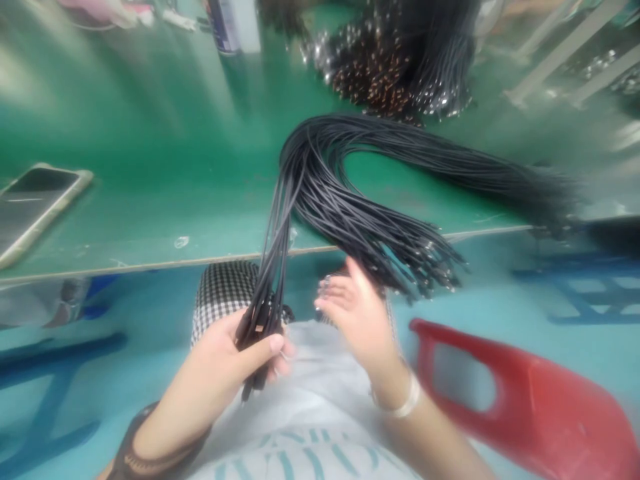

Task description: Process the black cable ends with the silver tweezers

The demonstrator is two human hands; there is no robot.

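Observation:
My left hand [245,347] is closed around a small group of black cables, with their dark connector ends [257,327] in its grip above my lap. From there the cables run up over the table edge and join a large bundle of black cables [320,153] that bends across the table. My right hand [353,310] is beside the near free ends of that bundle. Its fingers are apart and point to the left, and I see nothing held in it. Where its raised finger meets the cables, I cannot tell if they touch.
A phone [40,197] lies on the green table [200,167] at the left. More cables with shiny ends [395,67] are piled at the back, near a bottle [223,27]. A red plastic stool [540,400] stands at my right, below the table edge.

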